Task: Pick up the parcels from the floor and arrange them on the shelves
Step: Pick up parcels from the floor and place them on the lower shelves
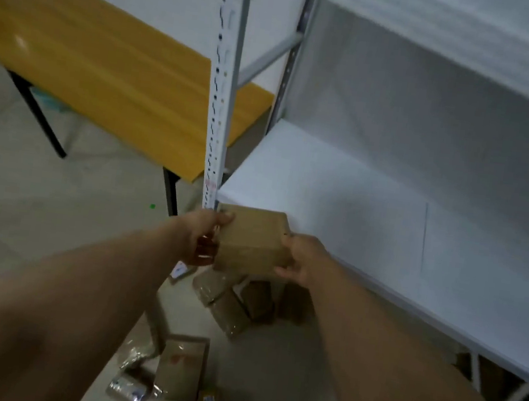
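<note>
1. The yellow bench (105,71) at 10 o'clock is smeared, and the left edge cuts off its end.
2. A red-brown thing (207,247) by the left hand (200,237), near the middle, is too blurry to name.
3. The brown box (253,242) hides part of the parcels (230,306) under it.
4. At 6 o'clock, the floor parcels' labels are too blurry to read.
5. The white shelf (371,213) runs off the picture at 3 o'clock.
6. Brown shapes (494,378) under it at 4 o'clock are mostly hidden.

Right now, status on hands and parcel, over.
Holding brown parcel, left hand and right hand on its sides. Parcel at front-left corner of white shelf, not yet set down. Close by left hand: shelf post.
</note>
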Available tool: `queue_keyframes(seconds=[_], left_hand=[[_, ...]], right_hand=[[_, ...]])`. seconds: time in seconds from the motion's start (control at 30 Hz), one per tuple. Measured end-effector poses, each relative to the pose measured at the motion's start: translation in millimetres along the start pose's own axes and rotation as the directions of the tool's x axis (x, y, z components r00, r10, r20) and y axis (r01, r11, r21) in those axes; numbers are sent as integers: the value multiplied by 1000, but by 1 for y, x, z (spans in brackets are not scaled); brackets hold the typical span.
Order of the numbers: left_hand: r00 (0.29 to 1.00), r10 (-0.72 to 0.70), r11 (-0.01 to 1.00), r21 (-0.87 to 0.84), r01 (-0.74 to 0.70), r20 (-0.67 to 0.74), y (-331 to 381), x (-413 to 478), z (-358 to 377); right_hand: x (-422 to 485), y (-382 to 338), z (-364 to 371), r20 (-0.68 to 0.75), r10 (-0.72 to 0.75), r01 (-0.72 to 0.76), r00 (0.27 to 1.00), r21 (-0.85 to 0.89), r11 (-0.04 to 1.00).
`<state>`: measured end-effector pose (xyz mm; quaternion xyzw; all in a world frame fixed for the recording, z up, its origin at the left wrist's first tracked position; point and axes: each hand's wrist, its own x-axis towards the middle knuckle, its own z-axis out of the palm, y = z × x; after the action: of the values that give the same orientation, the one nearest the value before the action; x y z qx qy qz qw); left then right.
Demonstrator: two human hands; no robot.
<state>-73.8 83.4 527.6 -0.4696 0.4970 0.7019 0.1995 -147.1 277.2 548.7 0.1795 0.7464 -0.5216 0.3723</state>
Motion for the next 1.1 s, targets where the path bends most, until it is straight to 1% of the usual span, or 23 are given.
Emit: queue_keyframes(seconds=[0.13, 0.2, 0.27, 0.37, 0.5, 0.6, 0.63, 0.73, 0.83, 0.9, 0.93, 0.97, 1.03, 1.07, 1.1], left_hand=[[984, 177, 983, 42, -178, 28, 45, -62, -10], [966, 247, 968, 30, -250, 77, 58, -85, -13], [944, 301, 952, 14, -305, 136, 65, -103, -12], [900, 394, 916, -3, -401, 186, 72, -124, -12], [804, 524, 838, -3, -545, 280, 93, -151, -13], [684, 612, 748, -9, -664, 397, 108, -171, -12], [649, 639, 726, -46, -686, 413, 111, -176, -12], [576, 705, 679, -159, -717, 414, 121, -185, -12], [497, 727, 631, -174, -756, 475, 128, -192, -11], [455, 731, 606, -176, -776, 508, 132, -195, -12], [447, 730, 601, -173, -781, 516, 134, -196, -12], [459, 727, 602, -153, -784, 511, 135, -196, -12], [543, 698, 645, -82, -760, 467, 138, -197, -14], [583, 670, 685, -79, -724, 460, 140, -197, -17], [604, 634, 728, -108, -677, 483, 142, -197, -21]], right_hand=[[-55, -54, -4, 8, -159, 159, 987, 13, 987], [-75, -71, -6, 7, -233, 233, 972, 34, 972], [-90, -81, -10, 9, -280, 278, 960, 64, 958], [-108, -90, -23, 16, -299, 295, 954, 135, 946], [-123, -107, -43, 79, -315, 290, 946, 233, 928], [-129, -123, -55, 106, -321, 283, 941, 273, 920], [-132, -128, -57, 116, -322, 280, 940, 278, 919], [-139, -139, -62, 186, -326, 271, 927, 272, 923], [-143, -146, -63, 247, -333, 265, 910, 273, 925], [-146, -150, -59, 266, -358, 287, 895, 271, 919], [-147, -153, -58, 256, -383, 314, 888, 271, 910], [-147, -155, -56, 237, -420, 352, 876, 280, 893], [-148, -160, -56, 180, -510, 434, 841, 336, 836], [-148, -163, -56, 155, -551, 471, 820, 366, 803], [-150, -165, -56, 140, -592, 508, 794, 382, 772]])
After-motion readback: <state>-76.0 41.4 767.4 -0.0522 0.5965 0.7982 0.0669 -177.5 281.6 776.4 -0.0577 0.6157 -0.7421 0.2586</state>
